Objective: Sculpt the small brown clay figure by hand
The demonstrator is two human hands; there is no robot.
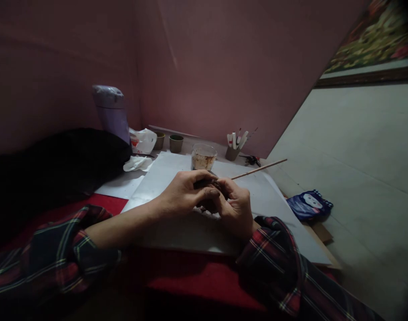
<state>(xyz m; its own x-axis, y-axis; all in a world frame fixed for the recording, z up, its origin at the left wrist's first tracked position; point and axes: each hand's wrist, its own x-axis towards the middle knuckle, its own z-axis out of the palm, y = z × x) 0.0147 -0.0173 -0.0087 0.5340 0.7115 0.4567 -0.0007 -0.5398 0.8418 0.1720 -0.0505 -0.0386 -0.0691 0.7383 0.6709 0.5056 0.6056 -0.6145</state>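
My left hand (185,192) and my right hand (236,206) meet over the white board (274,214), both with fingers curled round a dark brown clay-like lump (208,206). Most of the lump is hidden by the fingers, and brown smears show on my left thumb. A thin wooden stick (260,169) slants up to the right from behind my right hand; where its lower end rests cannot be seen. Just beyond my hands stands a clear glass bowl (204,158) with brown stains inside.
Two small pots (176,143) stand at the back, beside a plastic bag (144,141) and crumpled tissue (136,163). A lilac bottle (113,117) and black cloth (59,165) are at left. A cup of pens (232,153) stands back right; a blue pouch (309,206) lies past the board's right edge.
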